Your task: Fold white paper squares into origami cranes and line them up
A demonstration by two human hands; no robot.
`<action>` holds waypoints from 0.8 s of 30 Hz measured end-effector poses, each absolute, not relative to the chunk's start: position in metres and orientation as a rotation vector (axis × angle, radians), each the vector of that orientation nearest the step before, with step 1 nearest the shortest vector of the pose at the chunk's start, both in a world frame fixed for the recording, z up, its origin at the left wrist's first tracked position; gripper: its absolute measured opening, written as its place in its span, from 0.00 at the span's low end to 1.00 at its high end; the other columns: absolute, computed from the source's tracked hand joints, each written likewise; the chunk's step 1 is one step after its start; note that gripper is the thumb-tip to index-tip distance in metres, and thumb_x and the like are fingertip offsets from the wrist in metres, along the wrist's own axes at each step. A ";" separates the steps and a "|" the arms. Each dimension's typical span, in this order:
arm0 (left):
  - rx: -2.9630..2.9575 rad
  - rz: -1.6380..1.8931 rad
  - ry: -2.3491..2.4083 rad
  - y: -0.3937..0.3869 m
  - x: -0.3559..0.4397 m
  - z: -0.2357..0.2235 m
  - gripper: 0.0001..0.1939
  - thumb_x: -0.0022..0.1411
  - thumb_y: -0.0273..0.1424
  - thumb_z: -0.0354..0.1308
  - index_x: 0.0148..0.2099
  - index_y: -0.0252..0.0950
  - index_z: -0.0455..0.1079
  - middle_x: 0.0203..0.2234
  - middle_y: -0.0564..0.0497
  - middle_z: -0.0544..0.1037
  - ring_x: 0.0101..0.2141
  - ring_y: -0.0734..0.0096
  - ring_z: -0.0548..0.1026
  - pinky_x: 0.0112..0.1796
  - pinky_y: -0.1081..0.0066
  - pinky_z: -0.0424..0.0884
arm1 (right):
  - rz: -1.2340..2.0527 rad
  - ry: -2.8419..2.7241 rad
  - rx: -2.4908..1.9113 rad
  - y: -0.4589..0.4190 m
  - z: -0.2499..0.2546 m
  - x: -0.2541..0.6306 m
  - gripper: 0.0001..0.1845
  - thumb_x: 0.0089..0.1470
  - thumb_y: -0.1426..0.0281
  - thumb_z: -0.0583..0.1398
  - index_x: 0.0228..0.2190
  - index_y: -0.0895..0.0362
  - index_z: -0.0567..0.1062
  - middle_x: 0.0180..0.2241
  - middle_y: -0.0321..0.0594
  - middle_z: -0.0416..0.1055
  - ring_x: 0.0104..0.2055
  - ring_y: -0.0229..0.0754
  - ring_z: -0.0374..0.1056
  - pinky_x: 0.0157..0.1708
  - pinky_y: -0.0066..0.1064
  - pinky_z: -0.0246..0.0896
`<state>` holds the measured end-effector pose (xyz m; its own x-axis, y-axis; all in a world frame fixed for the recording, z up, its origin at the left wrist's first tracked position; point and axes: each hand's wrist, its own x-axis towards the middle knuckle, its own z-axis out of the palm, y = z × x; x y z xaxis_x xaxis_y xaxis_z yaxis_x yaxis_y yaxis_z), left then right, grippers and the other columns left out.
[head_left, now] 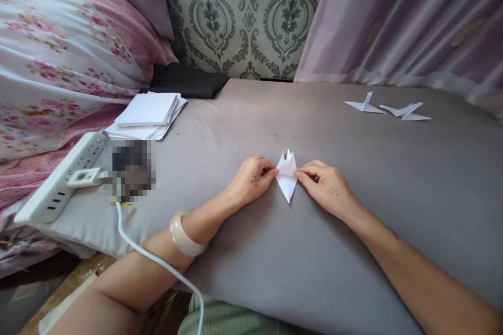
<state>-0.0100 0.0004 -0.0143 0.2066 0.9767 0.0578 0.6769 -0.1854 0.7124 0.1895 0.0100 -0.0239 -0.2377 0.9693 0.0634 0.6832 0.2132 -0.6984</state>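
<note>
Between my hands, near the middle of the grey-covered surface point(251, 251), is a small piece of folded white paper point(287, 180). It has a point toward me, a crease across its middle and several upright tips at the far end. My left hand point(257, 179) pinches its left corner between thumb and fingers. On the opposite corner, my right hand point(324, 183) pinches the paper the same way. Two folded paper cranes point(366, 104) point(406, 111) rest at the far right, apart from my hands.
A stack of white paper sheets point(147, 110) lies at the back left, by a black cloth-like item point(188, 81). Along the left edge sits a power strip point(63, 178) with a plugged-in charger point(84, 178). A white cable point(157, 259) passes over my left forearm. Curtains hang behind.
</note>
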 end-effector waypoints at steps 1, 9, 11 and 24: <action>1.928 0.705 1.546 0.000 -0.009 -0.014 0.11 0.62 0.30 0.54 0.34 0.32 0.77 0.29 0.46 0.75 0.29 0.70 0.70 0.33 0.71 0.64 | 0.758 -1.978 -1.533 0.010 -0.024 0.189 0.13 0.55 0.62 0.57 0.29 0.52 0.80 0.36 0.39 0.74 0.34 0.41 0.69 0.35 0.35 0.61; 1.871 0.689 1.575 0.000 -0.008 -0.007 0.08 0.58 0.29 0.56 0.32 0.32 0.76 0.29 0.48 0.75 0.28 0.72 0.70 0.32 0.72 0.64 | 0.733 -1.914 -1.624 0.011 -0.018 0.183 0.11 0.52 0.62 0.60 0.24 0.53 0.79 0.32 0.38 0.74 0.32 0.40 0.68 0.34 0.34 0.59; 1.852 0.674 1.599 0.000 -0.008 -0.007 0.07 0.57 0.29 0.56 0.31 0.32 0.75 0.28 0.48 0.75 0.28 0.72 0.69 0.32 0.72 0.64 | 0.723 -1.915 -1.639 0.011 -0.017 0.182 0.11 0.51 0.62 0.60 0.24 0.53 0.78 0.31 0.37 0.73 0.31 0.40 0.67 0.34 0.34 0.58; 1.959 0.566 1.638 0.002 -0.006 -0.011 0.06 0.59 0.30 0.55 0.31 0.33 0.71 0.30 0.47 0.74 0.32 0.68 0.71 0.34 0.69 0.67 | 0.554 -2.023 -1.655 0.010 -0.026 0.181 0.10 0.54 0.64 0.60 0.23 0.54 0.73 0.30 0.36 0.70 0.31 0.39 0.67 0.33 0.32 0.57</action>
